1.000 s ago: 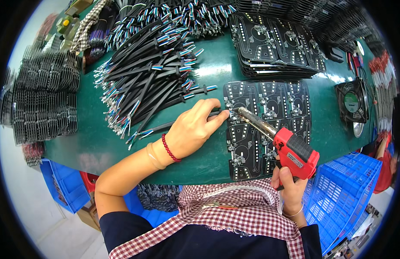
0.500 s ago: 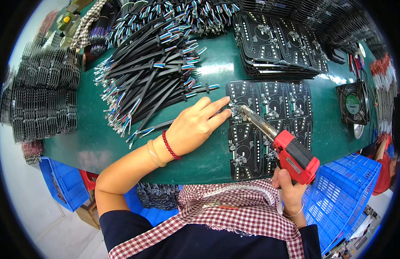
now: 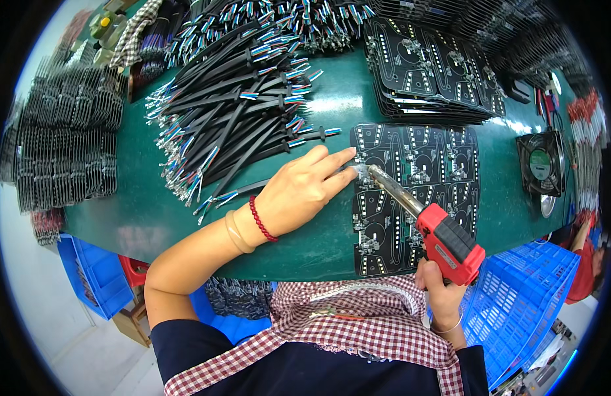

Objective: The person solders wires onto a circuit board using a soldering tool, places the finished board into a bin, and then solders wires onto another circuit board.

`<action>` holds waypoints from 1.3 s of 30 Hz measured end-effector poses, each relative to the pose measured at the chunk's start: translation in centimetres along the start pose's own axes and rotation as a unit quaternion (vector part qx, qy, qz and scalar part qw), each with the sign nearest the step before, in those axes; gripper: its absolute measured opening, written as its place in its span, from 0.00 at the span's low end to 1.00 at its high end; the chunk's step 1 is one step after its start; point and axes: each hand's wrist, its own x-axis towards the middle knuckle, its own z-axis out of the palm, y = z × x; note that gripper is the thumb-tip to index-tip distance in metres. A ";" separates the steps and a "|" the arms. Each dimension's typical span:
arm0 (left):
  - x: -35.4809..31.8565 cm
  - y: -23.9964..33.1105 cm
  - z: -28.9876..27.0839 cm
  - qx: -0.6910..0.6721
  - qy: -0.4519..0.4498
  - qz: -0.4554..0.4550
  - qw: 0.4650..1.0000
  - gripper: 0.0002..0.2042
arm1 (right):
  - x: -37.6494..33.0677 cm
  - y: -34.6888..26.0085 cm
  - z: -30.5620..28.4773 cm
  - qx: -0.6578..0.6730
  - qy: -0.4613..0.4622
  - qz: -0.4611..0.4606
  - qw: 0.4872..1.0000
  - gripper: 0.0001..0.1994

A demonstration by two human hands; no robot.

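Two hands at work: my right hand (image 3: 444, 297) grips the red soldering gun (image 3: 444, 241), its tip on the black circuit-board panel (image 3: 411, 191) lying on the green counter (image 3: 318, 105). My left hand (image 3: 299, 191) rests flat, fingers extended, pressing a wire (image 3: 243, 193) to the panel's edge.

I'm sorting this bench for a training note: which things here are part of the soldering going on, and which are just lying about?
In use:
left hand
right hand
red soldering gun
black circuit panel
cable under the fingers

Lying about:
heap of black cables
stack of panels
small fan
blue crate
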 end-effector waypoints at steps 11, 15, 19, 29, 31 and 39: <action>0.2 0.2 -0.2 -0.006 -0.006 0.000 1.000 0.18 | 0.1 -1.1 0.8 0.031 0.006 -0.043 0.999 0.16; 0.2 0.2 -0.3 -0.004 -0.013 0.002 1.000 0.18 | 0.0 -0.8 0.8 -0.008 0.014 -0.042 0.999 0.16; 0.3 0.1 -0.3 -0.009 -0.005 0.004 1.000 0.17 | 0.1 0.2 0.6 -0.037 0.008 -0.062 0.997 0.15; 0.3 -0.2 -0.4 -0.014 -0.012 0.016 1.000 0.17 | 0.0 0.3 0.6 -0.036 0.019 -0.072 0.997 0.10; 0.3 -0.2 -0.4 -0.013 -0.010 0.016 1.000 0.17 | 0.0 0.5 0.5 -0.051 0.013 -0.082 0.995 0.10; 0.3 0.1 -0.4 -0.003 -0.013 0.012 1.000 0.17 | 0.1 0.0 0.8 -0.053 -0.007 -0.090 0.994 0.14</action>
